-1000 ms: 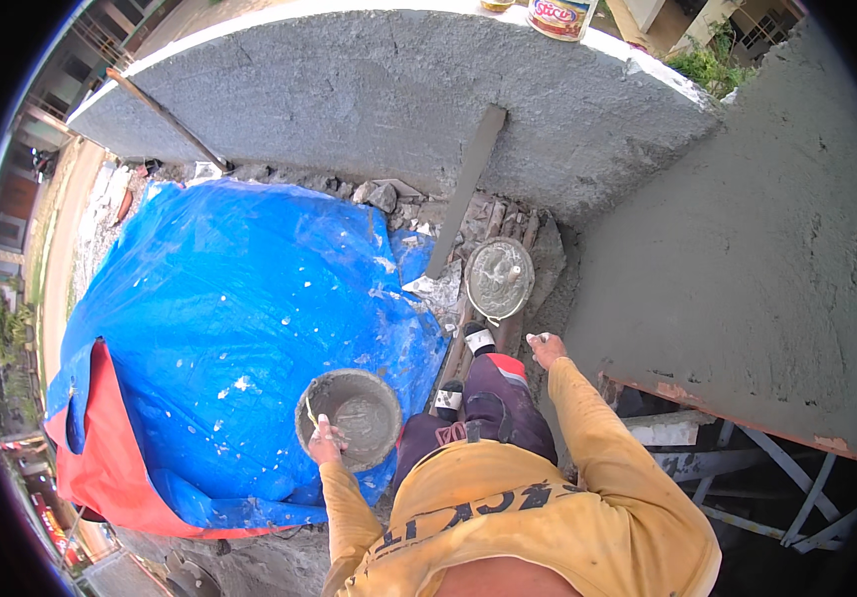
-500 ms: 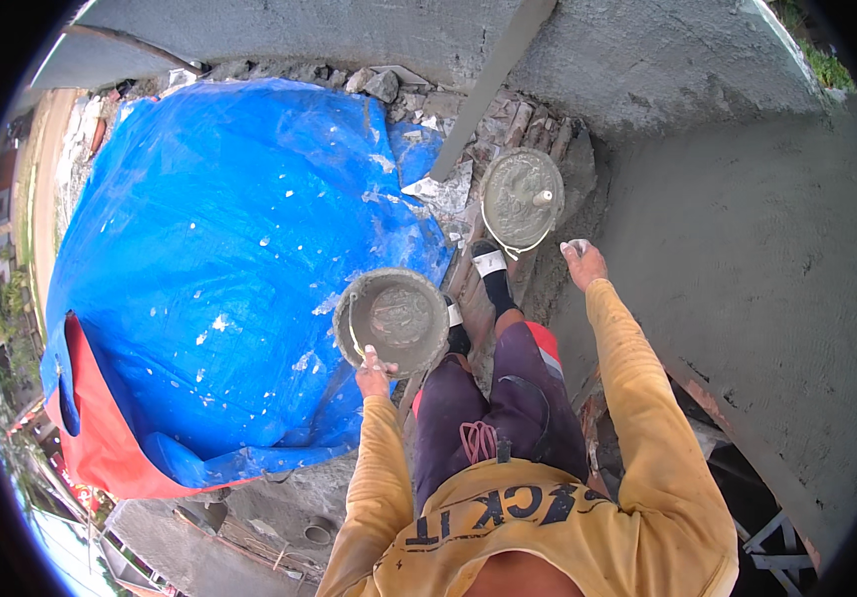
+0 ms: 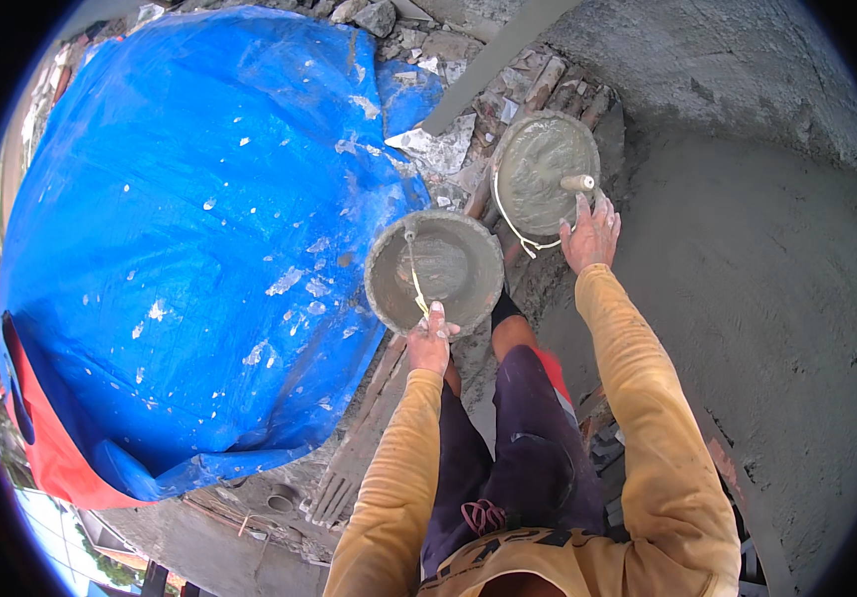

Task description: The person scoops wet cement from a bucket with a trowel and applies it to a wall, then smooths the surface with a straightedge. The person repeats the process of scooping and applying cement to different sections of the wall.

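Observation:
My left hand [image 3: 429, 340] is closed at the near rim of a grey bucket [image 3: 384, 289], gripping its pale cord handle [image 3: 417, 282]. A small amount of wet mortar [image 3: 438, 267] lies in the bottom of that bucket. Farther right stands a second bucket [image 3: 516, 235], filled almost to the rim with wet mortar [image 3: 538, 164]. From this mortar sticks out a pale, rounded tool handle [image 3: 576, 183]; the rest of the tool is buried. Just below the handle, at the bucket's near right rim, my right hand [image 3: 592, 235] is open with its fingers apart.
A blue tarp [image 3: 209, 229] splashed with mortar covers a mound on the left. Smooth wet-looking cement [image 3: 757, 328] spreads on the right. A grey plank [image 3: 498, 65] slants down near rubble and broken pieces [image 3: 428, 50] at the back. Wooden planks [image 3: 364, 428] lie near my legs.
My right hand has moved forward to the full bucket and its fingers have spread. My left hand has carried the other bucket rightward, closer to the full one. The view has tilted down.

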### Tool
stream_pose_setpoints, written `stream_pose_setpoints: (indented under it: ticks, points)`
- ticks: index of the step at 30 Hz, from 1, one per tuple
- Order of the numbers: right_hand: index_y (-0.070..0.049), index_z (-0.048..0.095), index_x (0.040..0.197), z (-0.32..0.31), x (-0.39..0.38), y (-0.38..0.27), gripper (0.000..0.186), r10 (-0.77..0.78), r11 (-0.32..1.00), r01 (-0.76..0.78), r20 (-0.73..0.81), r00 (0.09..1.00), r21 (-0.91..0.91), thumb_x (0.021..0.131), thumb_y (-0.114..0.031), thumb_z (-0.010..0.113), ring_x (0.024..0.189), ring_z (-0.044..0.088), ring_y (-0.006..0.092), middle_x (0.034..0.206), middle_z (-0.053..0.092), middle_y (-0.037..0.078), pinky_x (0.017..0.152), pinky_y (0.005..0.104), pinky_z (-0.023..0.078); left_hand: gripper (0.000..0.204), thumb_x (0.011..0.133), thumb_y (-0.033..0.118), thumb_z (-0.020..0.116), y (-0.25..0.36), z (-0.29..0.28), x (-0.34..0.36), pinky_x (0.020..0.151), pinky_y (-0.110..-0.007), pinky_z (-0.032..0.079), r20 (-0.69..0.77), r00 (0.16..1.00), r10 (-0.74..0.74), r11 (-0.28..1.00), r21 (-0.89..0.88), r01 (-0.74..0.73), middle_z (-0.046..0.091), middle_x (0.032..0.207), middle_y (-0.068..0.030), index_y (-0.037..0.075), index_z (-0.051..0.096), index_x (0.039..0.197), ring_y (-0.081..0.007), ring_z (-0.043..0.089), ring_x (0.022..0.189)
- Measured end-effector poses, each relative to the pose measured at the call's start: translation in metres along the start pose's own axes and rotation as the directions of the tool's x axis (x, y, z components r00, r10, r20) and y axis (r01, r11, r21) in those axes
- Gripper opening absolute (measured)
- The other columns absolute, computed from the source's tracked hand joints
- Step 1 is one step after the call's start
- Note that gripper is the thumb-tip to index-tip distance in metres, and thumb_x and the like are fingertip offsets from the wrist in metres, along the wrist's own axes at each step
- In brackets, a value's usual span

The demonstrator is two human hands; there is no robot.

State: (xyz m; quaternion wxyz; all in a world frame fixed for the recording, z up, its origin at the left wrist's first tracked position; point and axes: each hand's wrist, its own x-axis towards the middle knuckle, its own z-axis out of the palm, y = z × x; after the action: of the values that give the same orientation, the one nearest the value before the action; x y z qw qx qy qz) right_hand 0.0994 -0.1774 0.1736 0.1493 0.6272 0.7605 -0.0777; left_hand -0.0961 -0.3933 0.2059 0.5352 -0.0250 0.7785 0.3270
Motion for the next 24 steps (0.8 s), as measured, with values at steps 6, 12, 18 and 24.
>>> stream_pose_setpoints:
  ticks: [6,12,18,24]
  points:
    - [-0.01,0.055,0.114,0.041,0.113,0.017,0.036,-0.045,0.926,0.24,0.547,0.836,-0.291,0.085,-0.029,0.05,0.107,0.055,0.0333,0.117,0.056,0.018,0.089,0.041,0.044,0.058,0.088,0.05,0.05,-0.022,0.042,0.038,0.049,-0.025,0.036,-0.027,0.998,-0.055,0.995,0.084,0.058,0.057,0.06,-0.0045,-0.003,0.064,0.071,-0.0094,0.044,0.051]
    - [-0.001,0.055,0.106,0.093,0.115,0.017,0.033,-0.035,0.911,0.271,0.597,0.801,-0.311,0.086,-0.027,0.049,0.094,0.063,0.0265,0.099,0.064,0.016,0.076,0.0386,0.05,0.052,0.089,0.045,0.052,-0.04,0.048,0.061,0.049,-0.025,0.034,-0.052,0.996,0.075,0.997,0.018,-0.074,0.051,0.057,0.0003,-0.002,0.065,0.07,-0.0081,0.042,0.051]
    - [0.0,0.05,0.114,0.001,0.039,0.076,0.041,-0.301,0.946,0.325,0.372,0.878,-0.001,0.083,-0.028,0.052,0.09,0.061,0.0348,0.096,0.062,0.021,0.079,0.0419,0.048,0.045,0.089,0.04,0.055,-0.066,0.027,0.075,0.04,-0.021,0.027,-0.07,0.991,-0.116,0.98,-0.171,0.103,0.054,0.058,-0.0027,0.007,0.053,0.059,-0.0044,0.036,0.042]
    - [0.002,0.047,0.117,-0.034,-0.036,0.09,0.063,0.13,0.94,-0.295,0.622,0.773,0.17,0.072,-0.037,0.066,0.101,0.058,0.0356,0.106,0.058,0.023,0.089,0.0401,0.043,0.047,0.089,0.038,0.055,-0.096,0.012,0.079,0.038,-0.023,0.031,-0.07,0.989,-0.132,0.969,-0.221,0.113,0.057,0.057,-0.0083,0.012,0.042,0.052,-0.0074,0.041,0.04]
